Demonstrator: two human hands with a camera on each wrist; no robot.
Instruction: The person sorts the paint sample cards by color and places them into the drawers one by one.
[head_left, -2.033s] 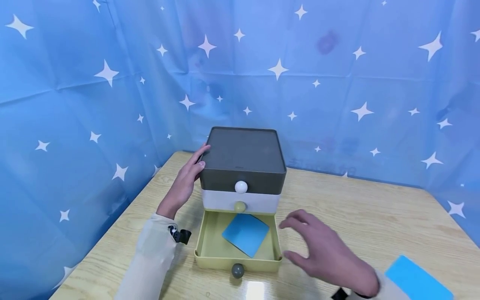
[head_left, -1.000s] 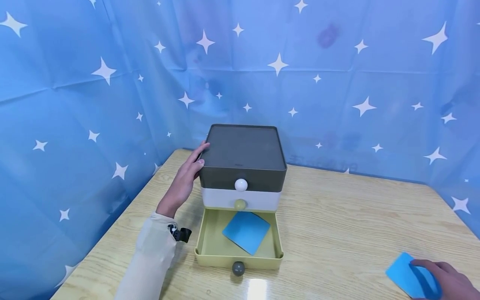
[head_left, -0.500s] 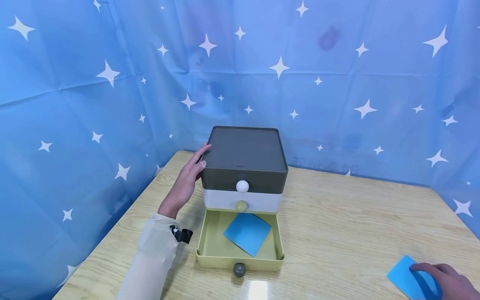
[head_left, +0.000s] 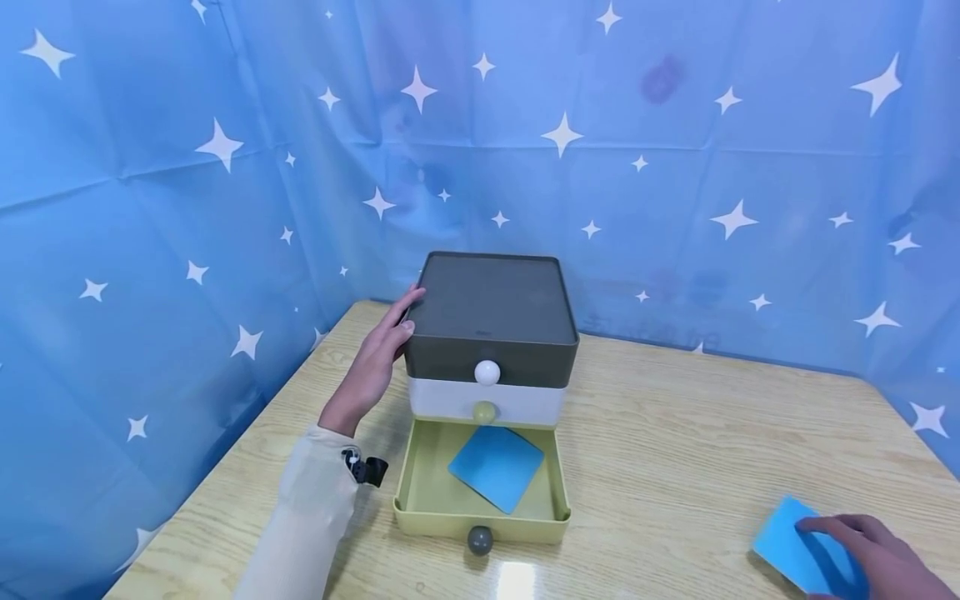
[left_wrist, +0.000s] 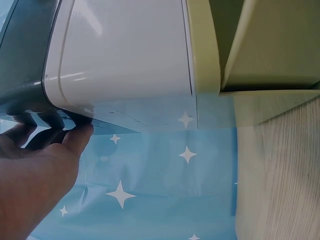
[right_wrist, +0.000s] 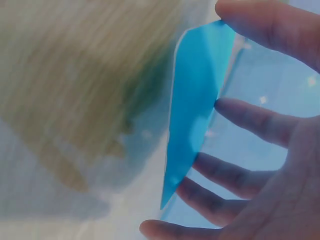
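My left hand (head_left: 370, 360) rests along the left side of a small stacked drawer unit (head_left: 491, 300), fingers fairly straight against its dark grey top tier. In the left wrist view, the fingertips touch the side near the white tier (left_wrist: 125, 50). The bottom yellow-green drawer (head_left: 431, 527) is pulled out, and a blue card (head_left: 497, 468) lies slanted in it. At the lower right, my right hand (head_left: 888, 554) pinches another blue card (head_left: 787, 542) by its edges, tilted just off the table. The right wrist view shows the thumb and fingers along that card (right_wrist: 192, 100).
A pale wooden table (head_left: 675, 467) extends right of the unit. Blue star-printed cloth (head_left: 637, 200) hangs behind and at the left. Round knobs sit on the drawer fronts; the grey knob (head_left: 480, 541) sticks out in front of the open drawer.
My right hand has gone from beside the open drawer to the blue card at lower right, gripped it and raised it slightly, moving a little left. The left hand has stayed put.
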